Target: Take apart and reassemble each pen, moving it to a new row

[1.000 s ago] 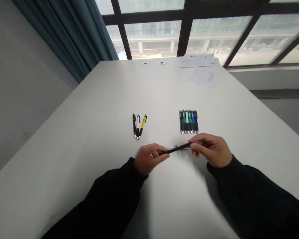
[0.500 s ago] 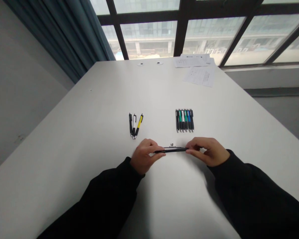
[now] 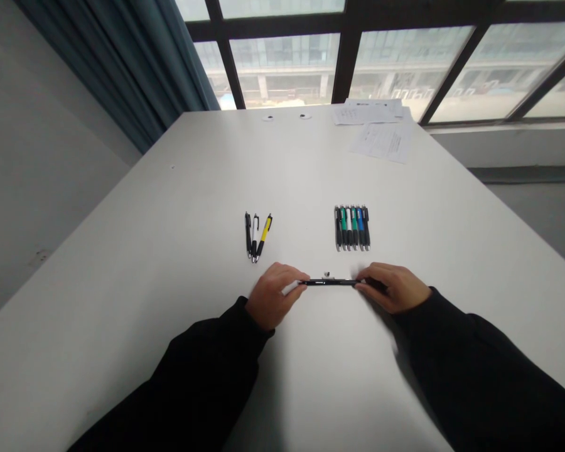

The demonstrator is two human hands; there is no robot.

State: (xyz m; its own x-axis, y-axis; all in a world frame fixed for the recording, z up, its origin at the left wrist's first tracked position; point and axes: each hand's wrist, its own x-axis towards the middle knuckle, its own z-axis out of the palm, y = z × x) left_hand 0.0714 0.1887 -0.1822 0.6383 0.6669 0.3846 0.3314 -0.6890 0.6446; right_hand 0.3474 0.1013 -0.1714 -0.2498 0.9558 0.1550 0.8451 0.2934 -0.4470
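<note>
In the head view, a slim black pen (image 3: 330, 282) lies crosswise, low over the white table, between my two hands. The fingers and thumb of my left hand (image 3: 275, 295) are pinched around its left end. At its right end, my right hand (image 3: 393, 287) is closed with fingertips and thumb on the tip, slightly blurred. Just behind the pen is a small silvery piece (image 3: 327, 274), too small to name. Whether the pen touches the table, I cannot tell.
Beyond my left hand lie a black pen (image 3: 248, 235), a white pen (image 3: 255, 237) and a yellow pen (image 3: 264, 236). A tight row of several pens (image 3: 353, 228) lies beyond my right hand. Papers (image 3: 370, 113) rest at the table's far right edge, by the window.
The black pen was tilted, its right end raised; now it lies level. My right hand has come down a little with that end. The thin dark piece behind it no longer shows separately.
</note>
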